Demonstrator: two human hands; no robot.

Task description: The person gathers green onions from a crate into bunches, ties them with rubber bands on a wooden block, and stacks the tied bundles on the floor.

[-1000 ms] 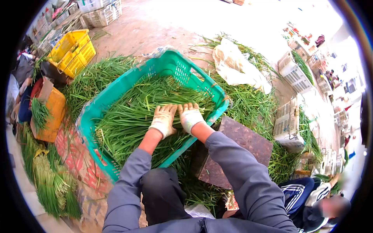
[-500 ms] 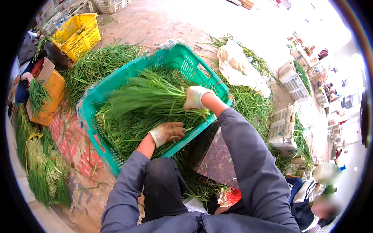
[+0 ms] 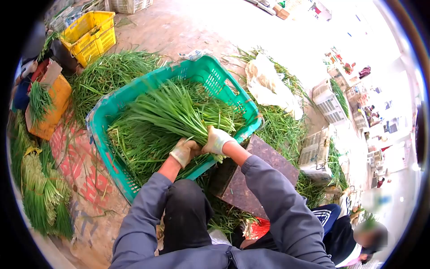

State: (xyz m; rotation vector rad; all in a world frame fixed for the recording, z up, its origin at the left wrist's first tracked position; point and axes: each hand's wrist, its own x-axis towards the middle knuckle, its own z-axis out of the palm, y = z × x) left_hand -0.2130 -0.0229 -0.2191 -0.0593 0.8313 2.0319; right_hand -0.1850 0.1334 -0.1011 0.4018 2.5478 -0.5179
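Observation:
A bunch of long green stalks (image 3: 174,112) is held above the near side of a green plastic basket (image 3: 106,157), its leaves fanning to the upper left. My right hand (image 3: 216,140), in a pale work glove, is closed around the stalk ends. Close against it, my left hand (image 3: 186,151), in a brownish glove, is closed on the same bunch from the left. More loose green stalks (image 3: 143,157) lie inside the basket beneath the bunch.
A dark reddish block (image 3: 260,175) stands right of the basket. Loose greens (image 3: 282,130) surround it. A yellow crate (image 3: 92,42) is at upper left, tied bundles (image 3: 42,193) at lower left. White crates (image 3: 316,154) line the right, near a seated person (image 3: 336,233).
One second ago both hands lay on the greens with fingers spread. A bunch has since been lifted in my right hand, and my left hand has come up to hold it too.

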